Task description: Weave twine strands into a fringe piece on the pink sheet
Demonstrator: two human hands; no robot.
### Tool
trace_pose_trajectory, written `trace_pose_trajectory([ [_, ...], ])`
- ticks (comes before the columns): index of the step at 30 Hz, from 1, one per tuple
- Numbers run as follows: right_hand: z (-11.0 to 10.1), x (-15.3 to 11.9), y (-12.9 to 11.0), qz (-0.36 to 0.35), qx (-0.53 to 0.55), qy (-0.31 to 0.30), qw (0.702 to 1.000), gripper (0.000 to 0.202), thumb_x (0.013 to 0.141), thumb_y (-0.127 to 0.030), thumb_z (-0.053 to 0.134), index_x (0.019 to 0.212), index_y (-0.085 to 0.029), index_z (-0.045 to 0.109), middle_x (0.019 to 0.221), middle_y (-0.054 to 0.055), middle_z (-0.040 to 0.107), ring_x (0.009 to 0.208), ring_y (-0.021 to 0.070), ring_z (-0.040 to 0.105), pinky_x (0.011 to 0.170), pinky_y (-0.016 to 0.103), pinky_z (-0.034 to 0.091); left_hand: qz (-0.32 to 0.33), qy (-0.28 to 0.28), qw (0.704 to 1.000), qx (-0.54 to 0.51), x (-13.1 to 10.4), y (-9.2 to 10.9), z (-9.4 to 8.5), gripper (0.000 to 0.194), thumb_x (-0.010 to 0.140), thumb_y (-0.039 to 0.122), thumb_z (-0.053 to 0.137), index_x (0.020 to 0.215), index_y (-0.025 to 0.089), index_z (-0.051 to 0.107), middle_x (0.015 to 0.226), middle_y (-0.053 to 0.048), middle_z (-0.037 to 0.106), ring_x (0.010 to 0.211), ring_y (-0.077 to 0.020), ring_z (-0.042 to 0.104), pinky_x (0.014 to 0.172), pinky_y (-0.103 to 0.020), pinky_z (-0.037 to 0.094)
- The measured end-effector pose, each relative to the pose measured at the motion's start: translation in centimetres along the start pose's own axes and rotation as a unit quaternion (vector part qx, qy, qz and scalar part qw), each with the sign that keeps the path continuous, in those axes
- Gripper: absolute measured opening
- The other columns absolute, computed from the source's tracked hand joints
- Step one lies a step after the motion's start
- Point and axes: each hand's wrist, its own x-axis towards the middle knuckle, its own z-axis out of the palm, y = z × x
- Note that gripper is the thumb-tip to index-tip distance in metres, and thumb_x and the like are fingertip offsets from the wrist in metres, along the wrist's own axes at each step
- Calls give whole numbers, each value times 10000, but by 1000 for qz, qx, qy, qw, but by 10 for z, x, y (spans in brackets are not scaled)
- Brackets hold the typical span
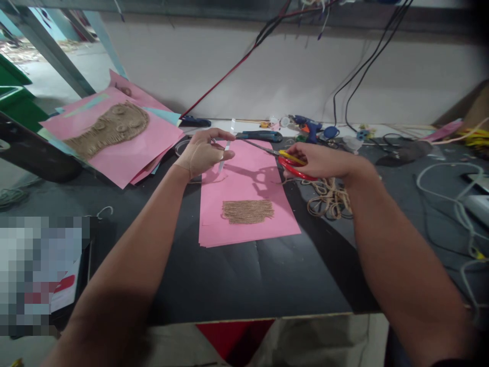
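A pale wall (221,66) backs a dark counter (252,285), with a red-and-black cable (237,65) slanting across it and green bins (21,109) at the left edge of the frame. In the centre lies a small stack of pink sheets (212,229); on its lower part sits a patch of brown twine (248,211) laid in close rows. Above the sheets' upper part, the left hand (202,154) is half curled, thumb and forefinger tips apart beside a narrow pale strip (226,153); whether it grips the strip cannot be told. The right hand (324,160) is closed around the red and yellow handles of a pair of scissors (290,156), whose blades point left towards the left forefinger. A loose tangle of cord (328,201) lies on the counter below the right hand. A blue-and-black knife (262,136) and a blue glue gun (311,127) lie along the back. In the upper left, more pink sheets (133,168) carry a larger twine shape (114,127).
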Motion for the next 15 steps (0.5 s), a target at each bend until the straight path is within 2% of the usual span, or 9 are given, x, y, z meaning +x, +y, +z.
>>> trace_pose_trajectory([
  [2, 0, -3, -4, 3, -29, -27, 999, 661, 711, -659, 738, 1149, -191, 576, 1030, 114, 715, 817, 259, 643, 624, 356, 470, 10, 7, 1000, 7, 1, -4, -1, 409, 748, 324, 746, 1148, 265, 687, 747, -21, 623, 783, -207, 626, 713, -381, 504],
  [5, 2, -4, -7, -35, -24, -51, 998, 667, 756, -645, 713, 1197, -170, 557, 1095, 131, 689, 865, 255, 625, 678, 350, 468, 14, 8, 1000, 14, 1, -7, -2, 425, 753, 338, 743, 1167, 267, 679, 709, -7, 613, 723, -189, 608, 681, -371, 497],
  [9, 4, -3, -7, -53, -5, -51, 997, 680, 767, -657, 701, 1205, -159, 547, 1109, 138, 675, 863, 252, 605, 688, 351, 458, 10, -6, 1000, 10, 1, -7, -1, 485, 743, 348, 754, 1211, 263, 661, 709, -9, 643, 707, -196, 612, 680, -379, 494],
  [15, 6, -2, -7, -45, 9, -49, 998, 730, 722, -716, 695, 1187, -165, 576, 1069, 127, 690, 868, 263, 620, 685, 368, 474, 17, -29, 999, 25, -1, 0, 0, 574, 739, 359, 755, 1288, 256, 624, 766, -25, 684, 808, -236, 644, 739, -398, 498],
])
